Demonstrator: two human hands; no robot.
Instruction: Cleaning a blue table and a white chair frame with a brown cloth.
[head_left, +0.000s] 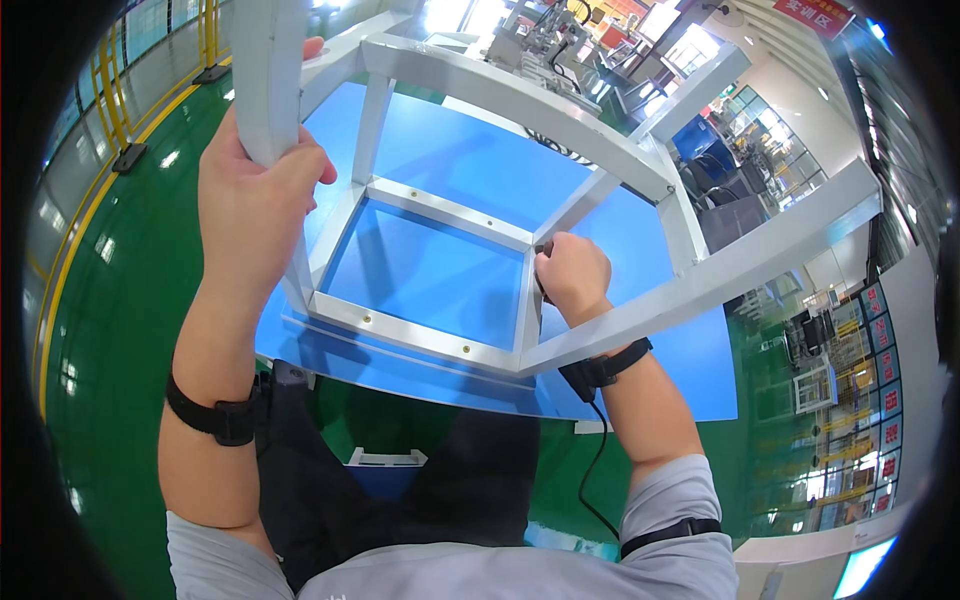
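A white frame (517, 82) of square-section bars stands on a blue tabletop (675, 375), several of its legs pointing up and outward. My left hand (251, 199) is wrapped around the near left leg (268, 67). Down at the frame's right lower rail (530, 315), my right hand (576, 274) is closed on a small dark object (541, 289), mostly hidden by the fingers. Brass-coloured screw heads (367, 319) show in the front lower rail (412, 330); the rear lower rail (450, 214) has a similar screw and a hole.
Black straps circle both wrists; a cable (583, 480) hangs from the right one. Dark coiled cable (559, 146) lies past the tabletop's back edge. Machinery (540, 45) stands beyond. Yellow barrier posts (112, 97) line the green floor (150, 262) at left.
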